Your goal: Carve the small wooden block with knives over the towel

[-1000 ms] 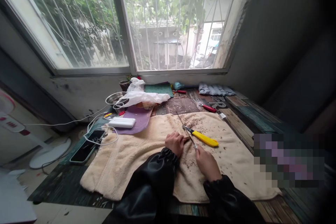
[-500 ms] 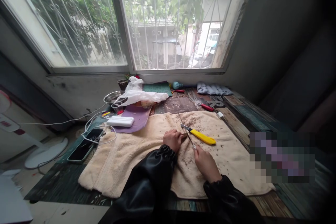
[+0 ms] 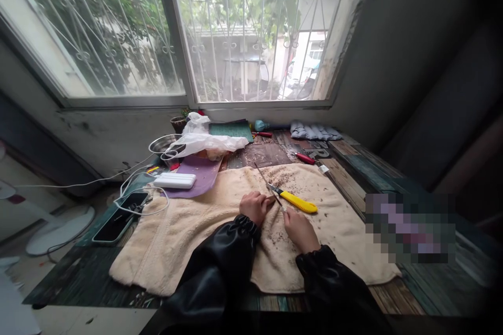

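My left hand (image 3: pixel 254 207) rests as a fist on a cream towel (image 3: pixel 188 225), its fingertips pinching a small brown piece I cannot name. My right hand (image 3: pixel 299 229) is closed round the near end of a thin metal rod (image 3: pixel 266 186) that runs up and left across the towel, passing the left hand's fingertips. A yellow utility knife (image 3: pixel 295 200) lies on the towel just beyond both hands. Dark shavings are scattered over the towel around the hands. Both forearms wear black glossy sleeves.
Left of the towel lie a phone (image 3: pixel 118 220), a white power bank (image 3: pixel 174 181) with cables and a purple mat (image 3: pixel 201 174). At the back stand metal bowls (image 3: pixel 165 144), a white plastic bag (image 3: pixel 208 141), a green mat (image 3: pixel 231 130), red-handled tools (image 3: pixel 305 157) and a grey cloth (image 3: pixel 314 131) below the barred window.
The view has drifted, so everything sits slightly further left and up. Both hands stay together on the towel with the same grips; the rod and knife keep their places.
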Motion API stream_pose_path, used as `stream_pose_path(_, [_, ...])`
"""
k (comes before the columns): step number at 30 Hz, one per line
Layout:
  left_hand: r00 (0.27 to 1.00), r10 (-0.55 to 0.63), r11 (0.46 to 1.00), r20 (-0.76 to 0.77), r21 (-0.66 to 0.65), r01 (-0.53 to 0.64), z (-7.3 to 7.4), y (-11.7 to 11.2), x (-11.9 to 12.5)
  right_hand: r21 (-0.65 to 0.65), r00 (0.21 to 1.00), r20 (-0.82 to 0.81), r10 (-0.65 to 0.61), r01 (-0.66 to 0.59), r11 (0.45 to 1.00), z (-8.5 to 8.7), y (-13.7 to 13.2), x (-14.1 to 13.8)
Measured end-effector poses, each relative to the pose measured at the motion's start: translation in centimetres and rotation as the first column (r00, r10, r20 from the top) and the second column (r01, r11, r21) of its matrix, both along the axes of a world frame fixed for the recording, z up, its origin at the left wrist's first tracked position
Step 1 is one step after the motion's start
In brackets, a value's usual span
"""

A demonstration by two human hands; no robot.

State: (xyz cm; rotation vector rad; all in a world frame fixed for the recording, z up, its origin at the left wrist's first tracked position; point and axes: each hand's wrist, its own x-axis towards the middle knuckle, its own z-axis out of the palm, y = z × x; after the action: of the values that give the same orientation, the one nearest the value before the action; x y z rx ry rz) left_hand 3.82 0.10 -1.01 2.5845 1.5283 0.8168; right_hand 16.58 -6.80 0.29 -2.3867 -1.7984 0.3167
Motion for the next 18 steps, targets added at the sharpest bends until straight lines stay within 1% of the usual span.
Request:
stream_pose_path(4, [1.000,-0.024,1.000,0.013,0.013,0.024,0.1,-0.2,-0.1,-0.023,0.999,0.019,0.027,-0.027,0.999,0.4,-0.6,0.0])
stream_pose_path(8, [1.000,-0.026,1.000,0.014,0.007,0.026,0.2,-0.4,-0.1,-0.031,1.000,-0.010,0.008,-0.009,0.999,0.5,-0.9,0.2])
stream_pose_path(14, [0.999,-0.039,0.999,0.002,0.016,0.039,0.2,-0.5,0.0,0.000,0.999,-0.019,0.025,-0.025,1.000,0.2,0.1,0.4])
stream_pose_path(18, [0.999,-0.043,0.999,0.008,0.024,0.042,0.2,-0.5,0.0,0.019,0.998,-0.055,0.025,-0.024,1.000,-0.2,0.5,0.5])
